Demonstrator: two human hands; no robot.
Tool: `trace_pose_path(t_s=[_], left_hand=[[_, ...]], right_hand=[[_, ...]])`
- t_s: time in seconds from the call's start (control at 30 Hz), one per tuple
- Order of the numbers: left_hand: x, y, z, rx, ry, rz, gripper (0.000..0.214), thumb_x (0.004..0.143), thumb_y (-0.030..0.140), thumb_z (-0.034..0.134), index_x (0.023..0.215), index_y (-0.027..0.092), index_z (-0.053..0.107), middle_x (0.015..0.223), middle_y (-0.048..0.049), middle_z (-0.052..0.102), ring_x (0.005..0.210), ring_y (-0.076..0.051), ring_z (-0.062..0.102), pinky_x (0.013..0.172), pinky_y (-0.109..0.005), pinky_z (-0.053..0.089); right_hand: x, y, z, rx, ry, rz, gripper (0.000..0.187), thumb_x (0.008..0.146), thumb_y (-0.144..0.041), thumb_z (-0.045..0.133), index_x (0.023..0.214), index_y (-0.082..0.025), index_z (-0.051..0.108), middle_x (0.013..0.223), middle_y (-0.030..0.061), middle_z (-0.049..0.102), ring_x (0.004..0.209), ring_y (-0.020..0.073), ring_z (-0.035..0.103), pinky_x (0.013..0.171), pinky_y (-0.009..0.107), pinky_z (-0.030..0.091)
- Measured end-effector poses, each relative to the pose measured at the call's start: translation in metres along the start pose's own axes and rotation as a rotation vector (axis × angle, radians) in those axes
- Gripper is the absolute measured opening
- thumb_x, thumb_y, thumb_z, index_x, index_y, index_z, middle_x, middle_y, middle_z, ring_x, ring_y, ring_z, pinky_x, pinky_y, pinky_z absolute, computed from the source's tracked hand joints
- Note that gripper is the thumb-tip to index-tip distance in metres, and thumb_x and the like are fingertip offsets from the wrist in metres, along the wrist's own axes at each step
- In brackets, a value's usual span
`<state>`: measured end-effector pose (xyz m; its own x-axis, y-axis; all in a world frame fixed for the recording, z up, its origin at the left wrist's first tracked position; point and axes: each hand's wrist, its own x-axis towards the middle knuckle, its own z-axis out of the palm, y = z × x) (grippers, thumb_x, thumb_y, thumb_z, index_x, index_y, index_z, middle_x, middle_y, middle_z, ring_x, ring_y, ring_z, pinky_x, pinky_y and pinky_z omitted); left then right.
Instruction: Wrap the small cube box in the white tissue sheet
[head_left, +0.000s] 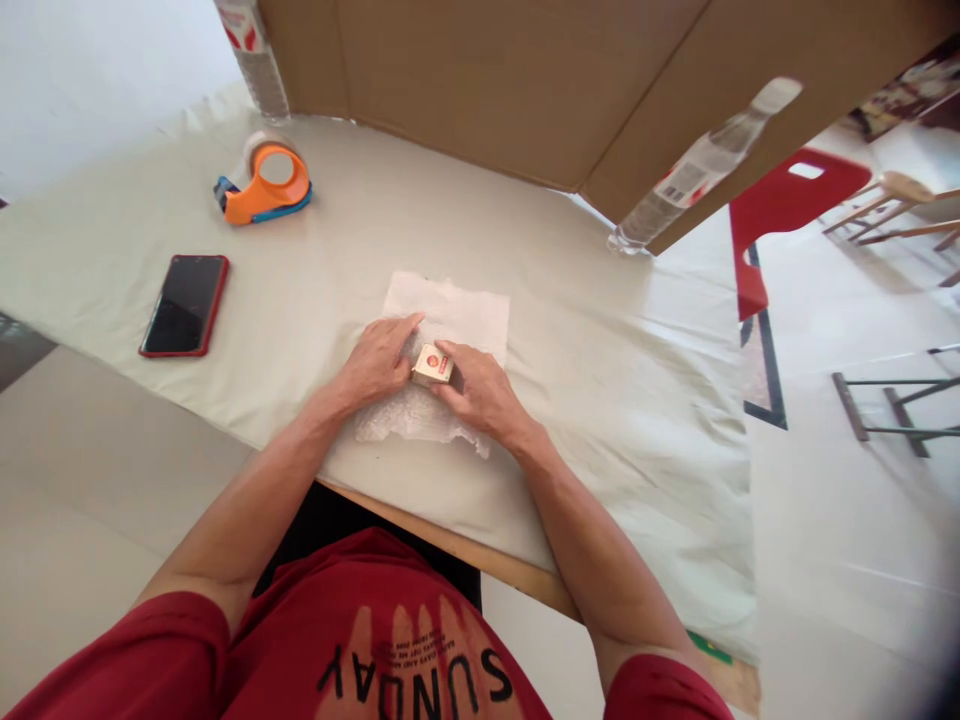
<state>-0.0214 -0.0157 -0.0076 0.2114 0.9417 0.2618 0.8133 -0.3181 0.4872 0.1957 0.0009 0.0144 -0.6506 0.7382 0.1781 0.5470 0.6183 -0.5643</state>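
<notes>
A small cream box (433, 363) with a red mark on top sits in the middle of a sheet of bubble wrap (420, 415). My right hand (480, 388) grips the box from the right, its thumb at the near side and its index finger at the far side. On the other side, my left hand (379, 360) rests on the wrap, fingers stretched forward and apart from the thumb, whose tip is close to the box's left edge. Whether that thumb touches the box is hard to tell. A thin white sheet (465, 315) extends beyond my hands.
An orange tape dispenser (268, 185) and a red-cased phone (186, 305) lie at the left on the cloth-covered table (615, 400). Behind stands a cardboard panel (465, 90), with one plastic bottle (259, 70) at left and another bottle (701, 170) at right. A red stool (795, 205) stands beyond.
</notes>
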Motion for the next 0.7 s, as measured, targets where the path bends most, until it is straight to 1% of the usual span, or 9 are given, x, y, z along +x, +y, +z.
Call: trace_pose_path(t_s=[0.07, 0.17, 0.23, 0.33, 0.47, 0.53, 0.6, 0.63, 0.7], left_hand=[[0.000, 0.000, 0.000, 0.012, -0.003, 0.006, 0.070, 0.074, 0.013, 0.050, 0.144, 0.013, 0.046, 0.134, -0.0145, 0.065, 0.127, -0.028, 0.058, 0.111, -0.045, 0.042], [0.001, 0.001, -0.001, 0.023, -0.009, 0.011, 0.070, 0.075, 0.014, 0.050, 0.145, 0.014, 0.046, 0.135, -0.0141, 0.064, 0.128, -0.028, 0.057, 0.112, -0.046, 0.041], [0.001, 0.001, -0.001, 0.026, -0.015, 0.009, 0.070, 0.075, 0.014, 0.050, 0.145, 0.013, 0.046, 0.135, -0.0146, 0.064, 0.128, -0.028, 0.057, 0.112, -0.047, 0.041], [0.001, 0.000, 0.000, 0.030, -0.015, 0.009, 0.069, 0.075, 0.015, 0.049, 0.144, 0.010, 0.047, 0.134, -0.0158, 0.064, 0.128, -0.029, 0.057, 0.112, -0.048, 0.041], [0.002, -0.001, 0.002, 0.025, -0.010, 0.010, 0.067, 0.075, 0.014, 0.049, 0.142, 0.013, 0.049, 0.135, -0.0140, 0.065, 0.128, -0.028, 0.057, 0.112, -0.047, 0.041], [0.003, 0.000, 0.000, 0.004, -0.009, 0.000, 0.066, 0.074, 0.014, 0.049, 0.141, 0.013, 0.051, 0.135, -0.0132, 0.065, 0.128, -0.027, 0.057, 0.113, -0.046, 0.040], [0.003, 0.004, -0.008, -0.045, -0.018, -0.028, 0.065, 0.074, 0.014, 0.050, 0.139, 0.013, 0.053, 0.135, -0.0123, 0.066, 0.125, -0.026, 0.060, 0.110, -0.043, 0.044], [0.003, 0.008, -0.015, -0.074, -0.025, -0.043, 0.063, 0.075, 0.015, 0.050, 0.137, 0.014, 0.055, 0.134, -0.0119, 0.066, 0.122, -0.025, 0.061, 0.107, -0.041, 0.047], [-0.002, 0.017, -0.034, -0.122, -0.037, -0.072, 0.057, 0.079, 0.019, 0.050, 0.135, 0.017, 0.057, 0.136, -0.0101, 0.065, 0.110, -0.023, 0.066, 0.094, -0.037, 0.054]], right_hand=[[0.001, 0.004, 0.001, 0.046, 0.048, -0.010, 0.054, 0.087, -0.024, 0.059, 0.140, -0.019, 0.053, 0.134, 0.0139, 0.064, 0.120, 0.0295, 0.061, 0.103, 0.047, 0.048], [0.001, 0.011, 0.001, 0.135, 0.036, -0.045, 0.055, 0.086, -0.022, 0.058, 0.141, -0.021, 0.052, 0.135, 0.0119, 0.064, 0.120, 0.0269, 0.061, 0.102, 0.043, 0.049], [0.001, 0.014, 0.002, 0.162, 0.024, -0.052, 0.055, 0.086, -0.022, 0.058, 0.141, -0.019, 0.052, 0.136, 0.0128, 0.063, 0.120, 0.0272, 0.061, 0.102, 0.044, 0.048], [0.001, 0.014, 0.005, 0.159, 0.050, -0.047, 0.056, 0.087, -0.022, 0.057, 0.142, -0.019, 0.051, 0.139, 0.0138, 0.061, 0.123, 0.0287, 0.059, 0.104, 0.047, 0.046], [0.004, 0.014, 0.011, 0.158, 0.046, -0.064, 0.057, 0.086, -0.020, 0.056, 0.143, -0.021, 0.050, 0.139, 0.0132, 0.061, 0.123, 0.0287, 0.059, 0.105, 0.048, 0.046], [0.005, 0.015, 0.011, 0.167, 0.041, -0.074, 0.057, 0.086, -0.021, 0.056, 0.143, -0.021, 0.050, 0.140, 0.0136, 0.060, 0.124, 0.0283, 0.058, 0.105, 0.048, 0.046], [0.005, 0.014, 0.003, 0.175, 0.045, -0.083, 0.059, 0.086, -0.024, 0.058, 0.144, -0.021, 0.048, 0.144, 0.0144, 0.057, 0.127, 0.0283, 0.056, 0.105, 0.048, 0.046], [0.004, 0.012, -0.005, 0.175, 0.054, -0.084, 0.060, 0.086, -0.027, 0.060, 0.144, -0.021, 0.048, 0.145, 0.0147, 0.055, 0.128, 0.0285, 0.055, 0.105, 0.048, 0.046], [0.000, 0.004, -0.026, 0.174, 0.079, -0.080, 0.055, 0.087, -0.034, 0.063, 0.139, -0.022, 0.052, 0.141, 0.0143, 0.057, 0.125, 0.0284, 0.057, 0.103, 0.047, 0.048]])
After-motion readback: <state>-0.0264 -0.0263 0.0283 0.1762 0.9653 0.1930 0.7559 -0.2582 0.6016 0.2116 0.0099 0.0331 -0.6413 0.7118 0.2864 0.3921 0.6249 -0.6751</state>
